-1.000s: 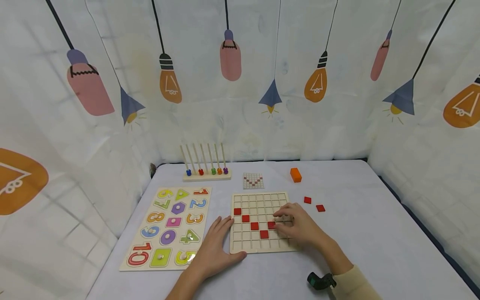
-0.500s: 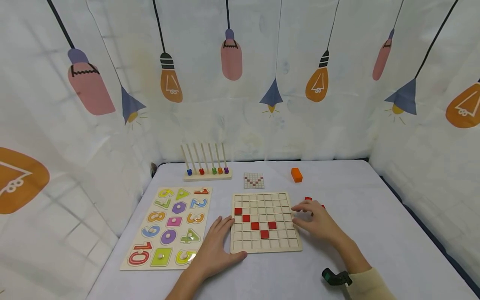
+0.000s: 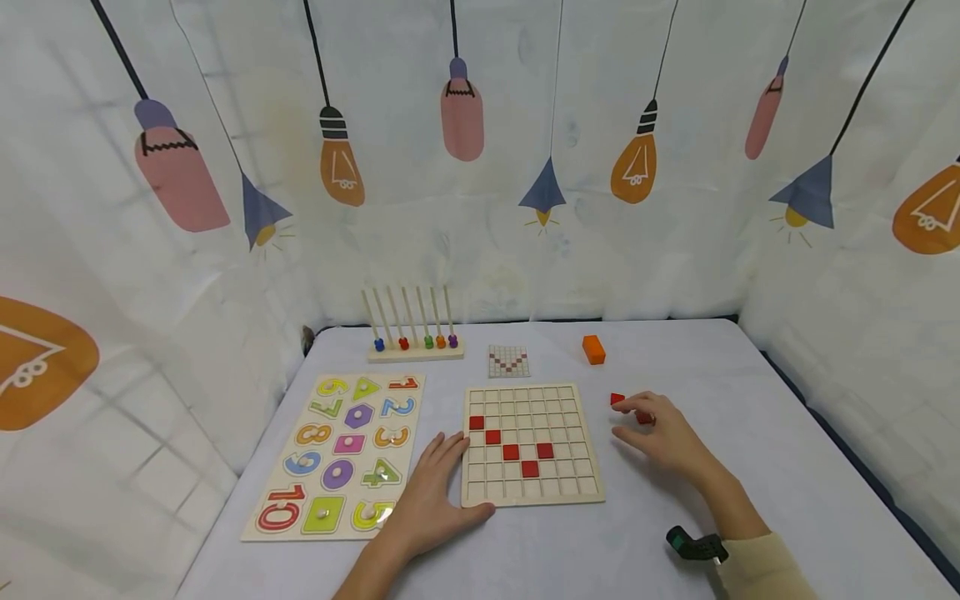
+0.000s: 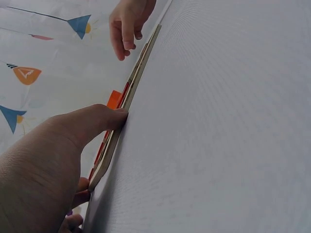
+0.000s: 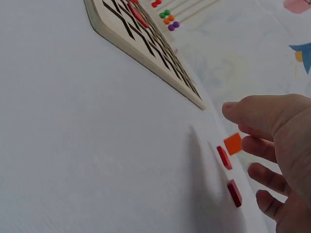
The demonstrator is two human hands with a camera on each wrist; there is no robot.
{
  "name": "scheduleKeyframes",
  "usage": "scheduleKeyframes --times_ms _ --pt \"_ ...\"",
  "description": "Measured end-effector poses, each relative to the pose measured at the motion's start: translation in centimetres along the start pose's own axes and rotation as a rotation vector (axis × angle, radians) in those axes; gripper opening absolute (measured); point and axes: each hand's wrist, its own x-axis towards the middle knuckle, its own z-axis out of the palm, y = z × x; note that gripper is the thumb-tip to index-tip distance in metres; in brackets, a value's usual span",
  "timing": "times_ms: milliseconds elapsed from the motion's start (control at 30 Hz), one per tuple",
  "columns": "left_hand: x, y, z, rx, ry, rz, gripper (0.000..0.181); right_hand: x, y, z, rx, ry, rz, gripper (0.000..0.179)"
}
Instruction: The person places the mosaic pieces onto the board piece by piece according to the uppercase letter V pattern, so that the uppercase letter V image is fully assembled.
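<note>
In the head view a square wooden grid board [image 3: 495, 492] lies on the table, with several red square tiles [image 3: 511, 452] set in its cells. My left hand [image 3: 427, 496] rests at its near left corner, thumb against the front edge and fingertips on the left side. In the left wrist view the thumb [image 4: 95, 124] presses that front edge. My right hand [image 3: 663, 433] hovers right of the board, thumb and fingers apart, holding nothing. Close to its fingertips, two loose red tiles [image 5: 224, 158] lie on the cloth; one is partly covered in the head view.
A small pattern card [image 3: 508, 362] and an orange block [image 3: 593, 350] lie behind the board. Left of it is a number-and-shape puzzle board [image 3: 258, 512]. A peg stand with colored beads [image 3: 416, 355] stands at the back left. Printed curtains surround the white table.
My right hand has moved from over the grid board to the right, out to the loose red tiles. My left hand stays at the board's corner.
</note>
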Motion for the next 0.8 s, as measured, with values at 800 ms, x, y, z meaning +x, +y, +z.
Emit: scheduleKeyframes --times_ms 800 --pt "0.1 -0.2 0.1 0.009 0.003 0.005 0.115 -0.1 3.5 -1.8 -0.007 -0.030 0.121 0.039"
